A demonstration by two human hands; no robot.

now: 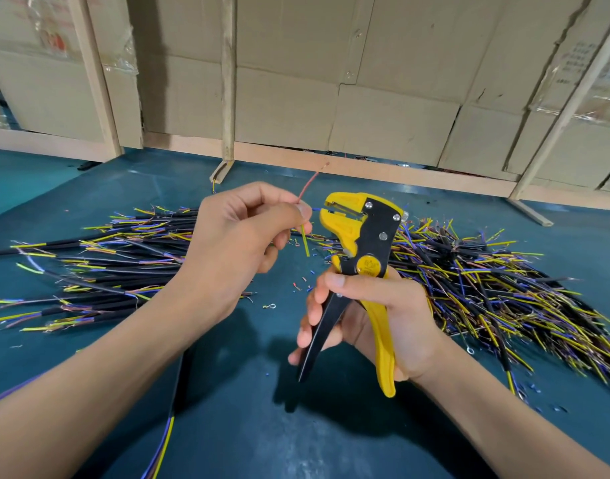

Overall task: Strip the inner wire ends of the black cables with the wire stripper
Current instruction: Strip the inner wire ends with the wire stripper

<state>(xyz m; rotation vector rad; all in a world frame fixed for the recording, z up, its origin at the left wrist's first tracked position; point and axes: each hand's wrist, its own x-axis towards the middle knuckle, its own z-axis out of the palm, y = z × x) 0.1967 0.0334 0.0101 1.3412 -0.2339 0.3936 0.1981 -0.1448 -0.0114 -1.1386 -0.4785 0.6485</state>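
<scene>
Seen from a head-worn camera looking down, two bare forearms reach over a desk [89, 188] covered in a dark teal mat. The left hand [241, 233] is raised in the middle of the view, its thumb and forefinger pinched together on thin inner wires: a pink-red wire [308, 184] curves up and away from the fingertips, its bare copper tip pointing toward the back wall, and a yellow-green wire [305, 242] hangs down just below the thumb. The right hand [376, 316] grips a yellow and black wire stripper [360, 257] held upright, fingers curled round the black handle and the palm behind the yellow handle, the two handles spread apart. The stripper's yellow head sits just beside the left hand's fingertips, close to the wires but not visibly touching them. On the desk behind the left forearm lies a pile of black cables [116, 264] with yellow, blue and copper-coloured ends fanned out. A second, more tangled heap of black cables [497, 281] spreads behind the right hand. Small coloured insulation scraps [301, 281] and a small metal ring terminal [269, 306] lie between the two piles. Flattened cardboard boxes [331, 81] and pale wooden battens [228, 81] form the wall at the back edge of the desk.
</scene>
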